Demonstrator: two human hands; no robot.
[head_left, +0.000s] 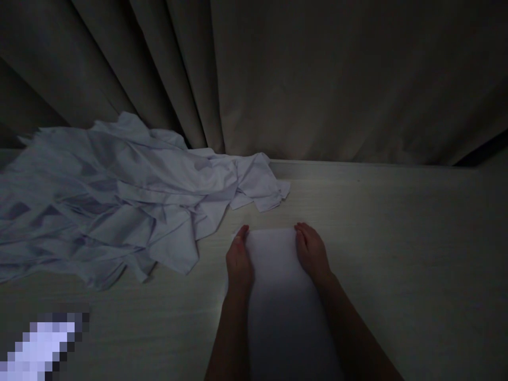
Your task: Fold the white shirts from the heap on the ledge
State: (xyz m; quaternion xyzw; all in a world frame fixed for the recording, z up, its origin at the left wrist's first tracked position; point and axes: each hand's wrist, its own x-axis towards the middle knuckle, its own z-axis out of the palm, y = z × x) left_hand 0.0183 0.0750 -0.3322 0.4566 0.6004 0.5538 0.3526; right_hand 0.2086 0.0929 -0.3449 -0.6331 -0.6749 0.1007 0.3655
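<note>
Cloth, smooth and folded into a flat white rectangle (280,286), lies on the pale wood-grain tabletop (397,254) between our forearms. Our left hand (238,262) and right hand (311,251) press flat on its long edges, fingers extended, gripping nothing. At ten o'clock sprawls a crumpled heap of white fabric (115,196), possibly more of the same cloths in this dim light. Pleated beige curtains (317,79) hang at twelve o'clock.
</note>
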